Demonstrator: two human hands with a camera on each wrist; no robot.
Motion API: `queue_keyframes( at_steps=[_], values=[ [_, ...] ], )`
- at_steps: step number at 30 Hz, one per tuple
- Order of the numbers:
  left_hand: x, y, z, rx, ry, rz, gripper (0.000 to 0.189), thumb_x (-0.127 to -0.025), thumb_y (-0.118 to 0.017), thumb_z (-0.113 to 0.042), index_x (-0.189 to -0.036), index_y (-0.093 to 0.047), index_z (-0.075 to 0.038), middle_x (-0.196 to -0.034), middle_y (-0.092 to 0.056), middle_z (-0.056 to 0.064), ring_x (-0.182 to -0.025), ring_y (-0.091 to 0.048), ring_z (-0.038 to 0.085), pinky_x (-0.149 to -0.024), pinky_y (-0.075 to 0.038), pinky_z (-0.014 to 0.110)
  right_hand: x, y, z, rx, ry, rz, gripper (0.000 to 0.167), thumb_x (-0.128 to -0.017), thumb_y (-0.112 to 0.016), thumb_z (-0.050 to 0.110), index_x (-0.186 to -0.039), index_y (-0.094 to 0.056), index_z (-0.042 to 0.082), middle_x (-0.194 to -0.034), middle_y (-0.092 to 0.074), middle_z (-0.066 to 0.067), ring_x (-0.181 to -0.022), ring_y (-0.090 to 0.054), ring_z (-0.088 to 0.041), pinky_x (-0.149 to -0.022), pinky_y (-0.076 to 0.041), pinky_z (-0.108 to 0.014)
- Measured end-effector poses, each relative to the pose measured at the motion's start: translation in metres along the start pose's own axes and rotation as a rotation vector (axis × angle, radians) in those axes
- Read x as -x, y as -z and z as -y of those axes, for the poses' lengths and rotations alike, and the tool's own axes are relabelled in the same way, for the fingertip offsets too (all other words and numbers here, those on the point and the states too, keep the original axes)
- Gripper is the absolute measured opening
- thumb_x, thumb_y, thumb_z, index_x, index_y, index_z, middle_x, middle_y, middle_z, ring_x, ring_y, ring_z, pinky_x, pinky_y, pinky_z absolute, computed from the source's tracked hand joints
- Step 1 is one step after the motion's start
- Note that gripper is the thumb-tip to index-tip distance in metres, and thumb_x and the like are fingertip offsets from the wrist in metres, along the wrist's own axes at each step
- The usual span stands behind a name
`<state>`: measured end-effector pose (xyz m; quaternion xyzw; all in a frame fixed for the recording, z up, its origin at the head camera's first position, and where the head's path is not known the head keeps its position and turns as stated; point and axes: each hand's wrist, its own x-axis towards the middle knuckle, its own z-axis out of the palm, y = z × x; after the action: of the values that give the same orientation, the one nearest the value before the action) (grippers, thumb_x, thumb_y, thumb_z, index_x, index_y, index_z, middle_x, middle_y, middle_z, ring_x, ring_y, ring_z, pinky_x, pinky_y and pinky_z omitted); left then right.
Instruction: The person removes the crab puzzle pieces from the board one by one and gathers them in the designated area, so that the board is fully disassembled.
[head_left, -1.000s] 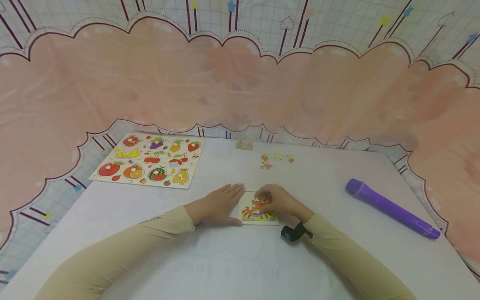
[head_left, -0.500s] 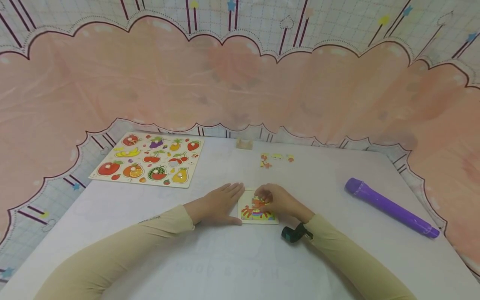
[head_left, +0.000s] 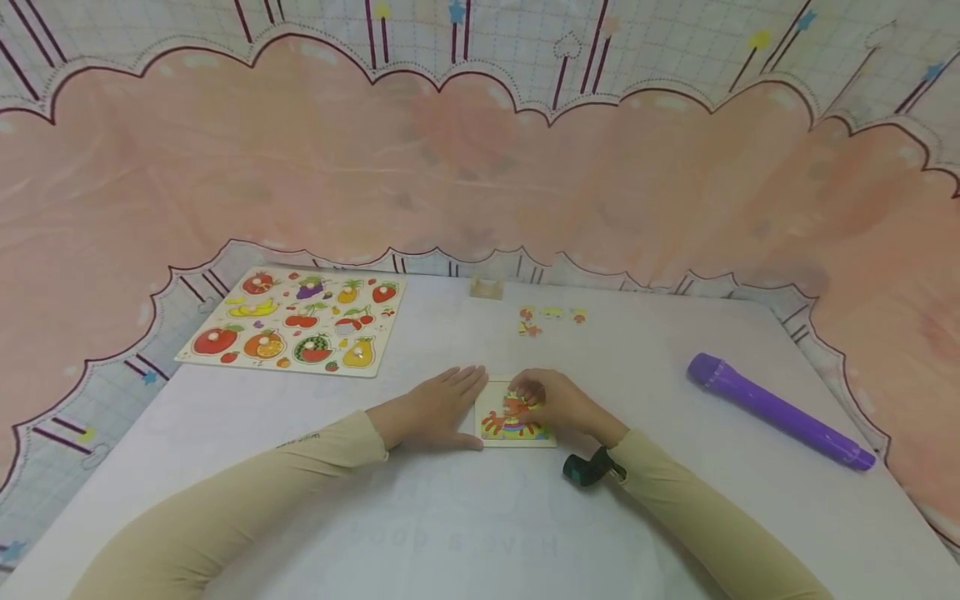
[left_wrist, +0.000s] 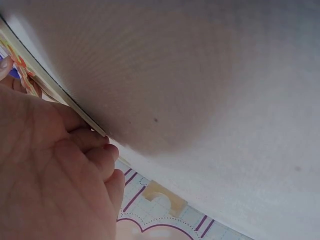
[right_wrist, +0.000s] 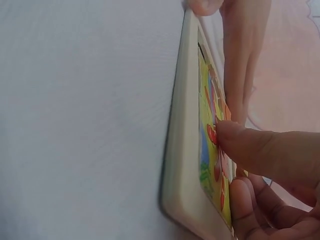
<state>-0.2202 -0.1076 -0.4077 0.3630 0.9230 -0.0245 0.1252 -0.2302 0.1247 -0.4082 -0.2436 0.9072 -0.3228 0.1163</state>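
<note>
Evidently for steadiness, my straight left fingers (head_left: 467,382) brace the jigsaw board (head_left: 491,399); curled right fingers (head_left: 534,388) touch it, any pinch unclear.

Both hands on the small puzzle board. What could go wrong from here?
1. Misfit: the right hand covers part of the small puzzle board, so a piece under it could end up skewed.
2. Slip: the left hand braces only the board's left edge; an off-centre push might pivot it.
3. Scatter: the loose pieces beyond the board lie close together, so reaching for one could nudge its neighbours.
</note>
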Motion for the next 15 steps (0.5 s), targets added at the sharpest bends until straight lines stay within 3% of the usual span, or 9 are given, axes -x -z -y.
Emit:
queue_keyframes(
  at_steps=[15],
  values=[
    [-0.0019, -0.0018, 0.0003, -0.033, -0.001, -0.004, 0.099, -0.084, -0.042, -0.072, -0.151, -0.012, -0.007, -0.160, -0.009, 0.008, -0.148, -0.009, 0.021, -0.122, -0.012, 0.036, 0.0002, -0.0020, -0.0041, 0.024, -0.008, -0.019, 0.037, -0.076, -0.078, 0.018, -0.110, -0.065, 0.009, -0.095, -0.064, 0.001, -0.086, -0.054, -0.011, -0.083, -0.049, -0.029]
  ],
)
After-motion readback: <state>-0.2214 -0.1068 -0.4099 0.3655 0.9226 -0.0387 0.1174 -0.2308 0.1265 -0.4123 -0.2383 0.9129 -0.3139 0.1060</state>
